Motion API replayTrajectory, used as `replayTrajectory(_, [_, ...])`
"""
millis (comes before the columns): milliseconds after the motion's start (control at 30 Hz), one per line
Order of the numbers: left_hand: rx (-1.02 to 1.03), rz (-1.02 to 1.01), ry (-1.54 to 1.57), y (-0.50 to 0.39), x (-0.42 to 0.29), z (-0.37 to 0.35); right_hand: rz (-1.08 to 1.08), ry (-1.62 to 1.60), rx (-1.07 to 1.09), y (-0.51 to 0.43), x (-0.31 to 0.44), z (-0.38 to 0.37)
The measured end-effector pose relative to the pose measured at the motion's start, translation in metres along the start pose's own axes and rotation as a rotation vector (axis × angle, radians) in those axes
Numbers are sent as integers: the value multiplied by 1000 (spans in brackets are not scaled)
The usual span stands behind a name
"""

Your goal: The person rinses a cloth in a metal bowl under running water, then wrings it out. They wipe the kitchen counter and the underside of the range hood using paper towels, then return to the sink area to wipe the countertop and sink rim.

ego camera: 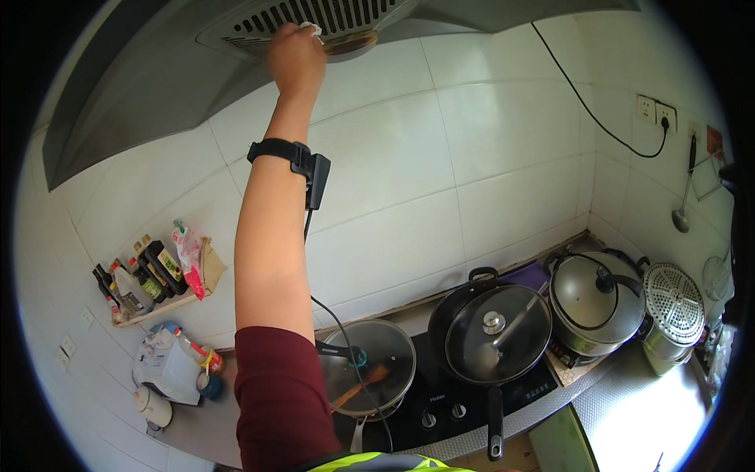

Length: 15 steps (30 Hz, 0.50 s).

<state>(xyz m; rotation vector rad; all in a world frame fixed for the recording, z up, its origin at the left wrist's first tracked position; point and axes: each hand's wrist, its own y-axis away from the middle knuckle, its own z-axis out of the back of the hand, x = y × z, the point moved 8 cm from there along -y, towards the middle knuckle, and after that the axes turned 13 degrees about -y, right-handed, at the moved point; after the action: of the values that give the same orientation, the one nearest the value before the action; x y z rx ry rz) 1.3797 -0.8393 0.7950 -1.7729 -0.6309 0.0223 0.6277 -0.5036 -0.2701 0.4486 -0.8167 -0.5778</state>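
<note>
My left hand (298,59) is raised to the underside of a grey range hood (141,100), closed around a crumpled white cloth or tissue (311,27). It is against or very near the slotted grille (330,15); contact is hard to tell. Right beside the hand is a round oil cup (352,44) with brown stains. A black strap with a small device (318,180) circles my left wrist, and its cable hangs down over the stove. My right hand is out of view.
Below is a black Haier gas hob (413,377) with a lidded pan (383,342) and a lidded wok (466,307), its handle jutting forward. A large lidded pot (634,295) and a steamer insert (673,304) stand right. Bottles (162,265) fill a wall shelf. A power cord (581,100) hangs across the tiles.
</note>
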Motion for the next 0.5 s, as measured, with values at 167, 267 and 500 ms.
replayTrajectory(167, [132,116,-6,6,3,-19,37,61,3,-5,-9,-5])
replayTrajectory(267, [130,128,1,5,0,-13,93,163,25,-9,-8,-11])
replayTrajectory(500, [58,66,-3,-9,-14,-2,93,239,23,-7,-3,-13])
